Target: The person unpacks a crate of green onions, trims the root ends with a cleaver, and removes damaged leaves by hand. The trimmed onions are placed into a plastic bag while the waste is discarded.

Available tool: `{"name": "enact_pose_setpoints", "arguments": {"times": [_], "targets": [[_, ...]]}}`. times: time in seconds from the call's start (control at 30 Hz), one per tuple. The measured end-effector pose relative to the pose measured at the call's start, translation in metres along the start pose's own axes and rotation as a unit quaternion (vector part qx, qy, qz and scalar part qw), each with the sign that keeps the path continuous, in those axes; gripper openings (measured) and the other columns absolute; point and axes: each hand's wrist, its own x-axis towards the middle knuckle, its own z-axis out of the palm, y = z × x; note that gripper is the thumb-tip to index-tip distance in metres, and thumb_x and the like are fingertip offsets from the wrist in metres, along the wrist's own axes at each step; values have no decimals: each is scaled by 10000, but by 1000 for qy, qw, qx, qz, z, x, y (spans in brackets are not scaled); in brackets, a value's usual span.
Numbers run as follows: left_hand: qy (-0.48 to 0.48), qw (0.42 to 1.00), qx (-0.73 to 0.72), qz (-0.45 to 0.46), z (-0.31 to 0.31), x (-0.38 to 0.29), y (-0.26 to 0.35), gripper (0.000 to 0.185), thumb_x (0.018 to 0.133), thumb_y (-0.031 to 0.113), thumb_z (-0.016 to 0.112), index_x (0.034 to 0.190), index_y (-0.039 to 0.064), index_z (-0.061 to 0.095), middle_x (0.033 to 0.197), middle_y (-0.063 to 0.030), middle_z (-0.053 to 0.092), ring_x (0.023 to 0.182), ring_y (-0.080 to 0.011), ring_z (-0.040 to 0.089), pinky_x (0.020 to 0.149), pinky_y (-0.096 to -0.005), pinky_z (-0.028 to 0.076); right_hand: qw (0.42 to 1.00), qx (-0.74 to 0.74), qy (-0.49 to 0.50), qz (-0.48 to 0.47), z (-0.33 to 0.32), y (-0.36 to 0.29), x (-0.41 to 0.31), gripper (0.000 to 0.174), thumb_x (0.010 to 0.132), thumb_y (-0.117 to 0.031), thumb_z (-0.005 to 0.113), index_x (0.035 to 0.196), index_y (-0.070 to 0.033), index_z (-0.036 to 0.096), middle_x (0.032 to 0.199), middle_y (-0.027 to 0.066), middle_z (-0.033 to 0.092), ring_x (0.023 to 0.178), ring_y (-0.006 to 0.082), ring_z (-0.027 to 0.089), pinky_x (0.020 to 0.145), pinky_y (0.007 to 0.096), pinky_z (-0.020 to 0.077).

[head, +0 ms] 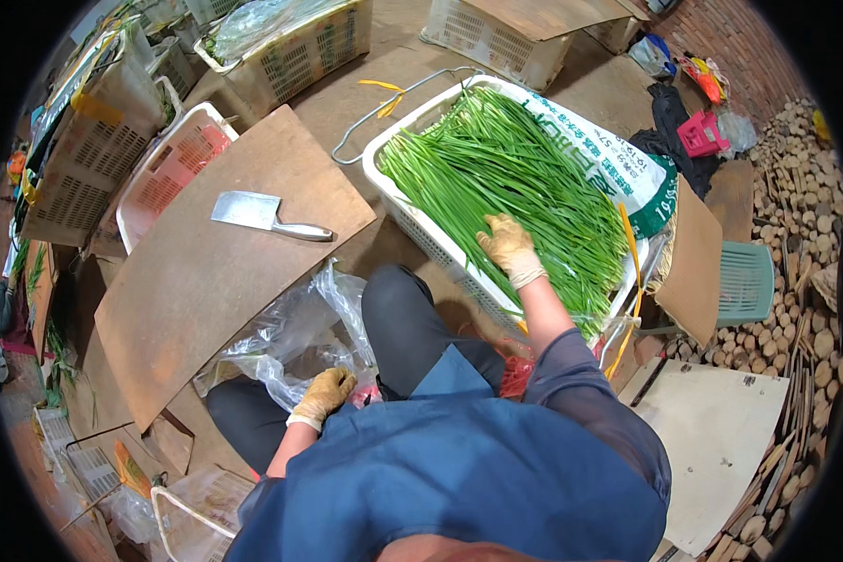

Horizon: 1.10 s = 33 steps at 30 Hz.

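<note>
My right hand (511,247), in a yellowish work glove, lies palm down on long green garlic chives (527,168). Its fingers look apart, with none of the stalks visibly gripped. The chives fill a white plastic crate (421,214) in front of me, to the right. Over my left thigh, my left hand (325,393), gloved alike, has loosely curled fingers beside a clear plastic bag (281,351). Whether it pinches any of the plastic is hidden. A cleaver (253,211) rests on the brown board (204,302) to my left, its handle towards me.
A printed white sack (608,151) lines the crate's far side. Beside it stands a cardboard piece (692,267) before a green plastic chair (745,284). A metal hook-ended rod (372,116) lies behind. More crates (309,56) stand at the back; stacked firewood (790,211) is at right.
</note>
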Motion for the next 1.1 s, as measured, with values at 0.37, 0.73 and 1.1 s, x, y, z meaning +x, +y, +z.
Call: {"name": "enact_pose_setpoints", "arguments": {"times": [0.37, 0.73, 1.1], "targets": [[-31, 994, -95, -53, -11, 13, -3, 323, 904, 328, 571, 1013, 34, 648, 945, -245, 650, 938, -420, 610, 797, -467, 467, 971, 198, 40, -126, -60, -119, 158, 904, 799, -527, 665, 1413, 42, 324, 1409, 246, 418, 1321, 357, 395, 1114, 385, 301], [-42, 990, -132, -38, -18, 17, -10, 316, 913, 336, 553, 1010, 46, 634, 957, -223, 651, 950, -397, 609, 812, -435, 461, 975, -181, -49, -120, 8, -185, 203, 712, 791, -401, 632, 1301, 60, 445, 1161, 195, 639, 1073, 287, 630, 903, 406, 478], [-70, 985, -152, -44, -21, 20, -4, 319, 924, 338, 543, 1038, 57, 642, 956, -191, 658, 919, -361, 623, 813, -405, 467, 979, -166, -105, -47, 18, -200, 214, 310, 912, -183, 480, 1136, -125, 687, 1233, 60, 635, 1139, 224, 608, 875, 391, 500]]}}
